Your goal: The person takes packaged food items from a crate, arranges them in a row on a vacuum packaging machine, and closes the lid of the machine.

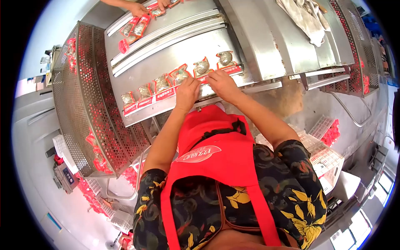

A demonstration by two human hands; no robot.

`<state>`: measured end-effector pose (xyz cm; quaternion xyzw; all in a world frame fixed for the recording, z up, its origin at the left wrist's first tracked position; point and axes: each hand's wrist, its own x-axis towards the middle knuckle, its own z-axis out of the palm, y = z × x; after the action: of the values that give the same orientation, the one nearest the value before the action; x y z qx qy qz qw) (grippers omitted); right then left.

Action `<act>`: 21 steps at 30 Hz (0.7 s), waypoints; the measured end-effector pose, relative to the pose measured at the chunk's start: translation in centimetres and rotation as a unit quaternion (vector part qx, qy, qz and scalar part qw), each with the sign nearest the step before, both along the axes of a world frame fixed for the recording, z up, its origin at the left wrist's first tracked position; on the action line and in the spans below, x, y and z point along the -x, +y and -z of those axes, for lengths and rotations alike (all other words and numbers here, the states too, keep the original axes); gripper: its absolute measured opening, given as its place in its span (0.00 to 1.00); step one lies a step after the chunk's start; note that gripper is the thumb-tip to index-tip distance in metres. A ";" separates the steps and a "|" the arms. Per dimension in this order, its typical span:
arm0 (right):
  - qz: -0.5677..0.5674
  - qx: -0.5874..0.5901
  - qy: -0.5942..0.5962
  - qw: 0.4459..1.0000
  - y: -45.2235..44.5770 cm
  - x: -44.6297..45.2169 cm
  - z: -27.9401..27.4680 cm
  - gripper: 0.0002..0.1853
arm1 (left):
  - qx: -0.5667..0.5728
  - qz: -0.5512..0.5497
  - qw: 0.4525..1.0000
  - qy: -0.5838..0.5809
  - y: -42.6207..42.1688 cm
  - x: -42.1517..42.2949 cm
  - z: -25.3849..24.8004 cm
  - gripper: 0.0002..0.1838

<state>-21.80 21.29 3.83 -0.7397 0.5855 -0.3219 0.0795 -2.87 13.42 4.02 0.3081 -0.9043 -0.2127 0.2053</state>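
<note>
A row of red-edged clear food packets lies along the near edge of the steel machine bed. My left hand has its fingers closed at the bottom edge of a packet near the row's middle. Just right of it, my right hand has its fingers bent together at the lower edge of another packet. The last packet lies at the right end, beyond my right hand. To the left, more packets lie side by side, their red printed edges lined up.
A co-worker's hands handle packets at the far side. Perforated metal trays stand at the left. A steel lid with a cloth is at the right. White crates sit low right.
</note>
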 end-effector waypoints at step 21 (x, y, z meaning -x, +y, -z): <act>0.118 -0.014 0.106 0.987 -1.4 -5.4 1.0 0.12 | 0.025 -0.099 0.995 -0.005 -2.8 -14.7 0.5 0.09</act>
<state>-16.38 19.86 2.81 -0.6940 0.6787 -0.2400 -0.0111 11.85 10.66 3.54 0.3917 -0.8755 -0.1671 0.2284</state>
